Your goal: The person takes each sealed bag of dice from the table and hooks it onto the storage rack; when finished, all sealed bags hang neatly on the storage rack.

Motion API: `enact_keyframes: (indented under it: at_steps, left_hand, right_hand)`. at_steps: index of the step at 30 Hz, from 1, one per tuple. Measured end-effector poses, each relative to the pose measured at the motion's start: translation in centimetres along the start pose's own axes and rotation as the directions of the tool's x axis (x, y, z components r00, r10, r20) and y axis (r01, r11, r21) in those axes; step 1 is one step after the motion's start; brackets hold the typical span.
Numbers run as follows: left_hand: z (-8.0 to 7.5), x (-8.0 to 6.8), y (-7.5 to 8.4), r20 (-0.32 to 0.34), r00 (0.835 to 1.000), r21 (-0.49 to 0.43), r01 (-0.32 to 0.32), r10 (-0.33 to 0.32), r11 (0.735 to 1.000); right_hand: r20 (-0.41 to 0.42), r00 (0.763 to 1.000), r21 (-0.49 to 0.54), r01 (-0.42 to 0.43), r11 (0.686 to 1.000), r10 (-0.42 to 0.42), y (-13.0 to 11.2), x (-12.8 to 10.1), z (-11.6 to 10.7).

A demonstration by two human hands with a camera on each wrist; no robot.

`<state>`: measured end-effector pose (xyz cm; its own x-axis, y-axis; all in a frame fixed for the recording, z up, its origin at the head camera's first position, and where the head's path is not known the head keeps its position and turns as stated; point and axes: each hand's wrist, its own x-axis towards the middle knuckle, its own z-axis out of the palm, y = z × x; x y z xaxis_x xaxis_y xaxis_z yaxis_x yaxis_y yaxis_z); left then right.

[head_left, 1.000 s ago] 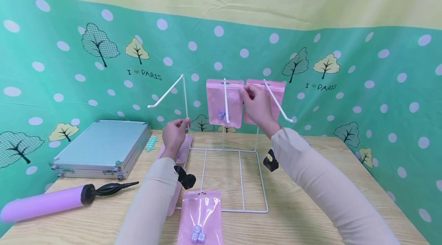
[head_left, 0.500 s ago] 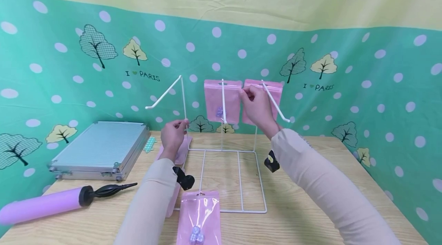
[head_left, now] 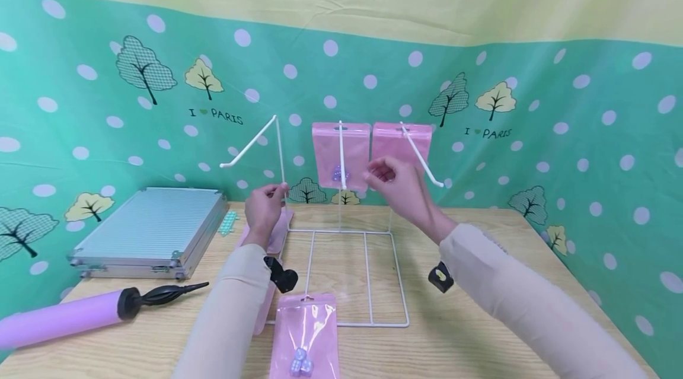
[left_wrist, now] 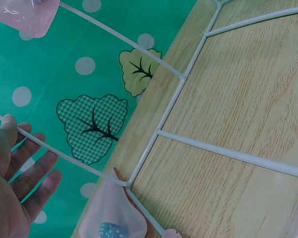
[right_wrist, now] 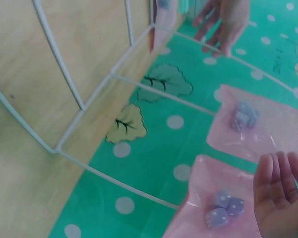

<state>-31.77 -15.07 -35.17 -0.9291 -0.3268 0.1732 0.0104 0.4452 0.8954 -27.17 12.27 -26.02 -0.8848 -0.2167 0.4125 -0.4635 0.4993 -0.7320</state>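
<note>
- while the left hand [head_left: 265, 208] pinches the left upright of the white wire rack [head_left: 341, 231] between thumb and fingertips, its other fingers lie loosely beside the wire, as the left wrist view shows [left_wrist: 12, 183].
- right hand [head_left: 397, 180] hovers just in front of the right hanging pink bag [head_left: 401, 145], fingers loosely curled and apart, holding nothing; whether a fingertip touches the bag cannot be told from the head view, and the right wrist view shows the fingers [right_wrist: 278, 188] just beside it.
- two pink bags hang on the rack's prongs: the middle hanging pink bag [head_left: 341, 153] and the right one, each with small pale dice inside [right_wrist: 223, 208].
- the rack's left prong [head_left: 248, 145] carries nothing.
- the rack's flat base lies on the wooden bench [head_left: 480, 331], close to the green dotted backdrop [head_left: 533, 100].
- another pink bag with dice [head_left: 305, 337] lies flat on the bench at the near edge of the rack's base.
- a further pink bag [head_left: 274, 236] lies under the left hand, beside the rack's left corner.
- a silver case [head_left: 149, 231] sits closed at the left of the bench, and a purple hand pump [head_left: 69, 314] with a black nozzle lies nearer, in front of it.
- both forearms wear beige sleeves [head_left: 512, 290] with small black wrist cameras.
</note>
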Motion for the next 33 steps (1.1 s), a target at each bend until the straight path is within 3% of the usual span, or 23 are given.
enact_keyframes:
  at_steps: [10, 18, 33]
  left_hand:
    - [0.0, 0.1, -0.3, -0.009, 1.000, 0.013, -0.004, 0.004, 1.000]
    - [0.2, 0.2, -0.2, -0.011, 1.000, 0.009, 0.002, -0.002, 1.000]
    - [0.1, 0.1, -0.2, -0.015, 1.000, 0.010, -0.009, 0.009, 1.000]
  right_hand:
    - [0.207, 0.977, 0.048, -0.063, 0.997, 0.052, 1.2, -3.8, 1.4]
    - [0.330, 0.943, 0.110, -0.071, 0.991, 0.032, 1.9, -6.0, 3.3]
    - [0.490, 0.870, 0.112, -0.125, 0.986, 0.054, 4.3, -9.5, 7.1]
